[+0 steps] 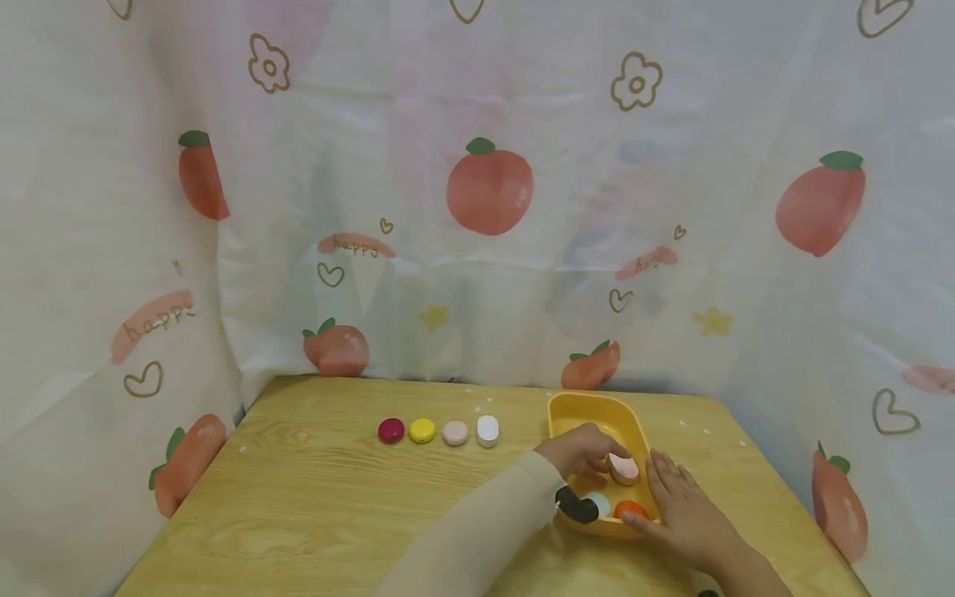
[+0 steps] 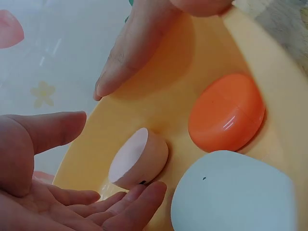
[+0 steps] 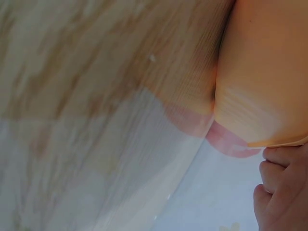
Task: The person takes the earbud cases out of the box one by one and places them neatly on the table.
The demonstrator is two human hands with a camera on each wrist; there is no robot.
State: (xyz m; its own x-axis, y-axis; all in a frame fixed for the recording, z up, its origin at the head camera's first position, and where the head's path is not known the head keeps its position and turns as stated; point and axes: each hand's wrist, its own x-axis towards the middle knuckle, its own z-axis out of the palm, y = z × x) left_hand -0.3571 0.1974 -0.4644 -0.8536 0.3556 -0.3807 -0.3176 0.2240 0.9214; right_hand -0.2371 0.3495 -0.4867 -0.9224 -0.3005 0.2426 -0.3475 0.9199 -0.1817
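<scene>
My left hand (image 1: 585, 452) reaches into a yellow plastic bin (image 1: 632, 414). Its thumb is spread away from the fingers (image 2: 144, 207), whose tips lie by a small pale pink rounded block (image 2: 144, 161) with a flat face; whether they touch it I cannot tell. Beside that block in the bin sit a glossy orange rounded piece (image 2: 227, 113) and a larger-looking pale blue one (image 2: 233, 192). Fingers extended, my right hand (image 1: 690, 514) rests against the bin's right rim. The right wrist view shows only part of that hand (image 3: 284, 187) against the bin's wall.
On the wooden table (image 1: 313, 497), left of the bin, a row holds a dark red piece (image 1: 391, 429), a yellow piece (image 1: 422, 430), a pale pink piece (image 1: 455, 433) and a white oblong one (image 1: 488, 430). A printed curtain (image 1: 485, 315) encloses the table's back and sides.
</scene>
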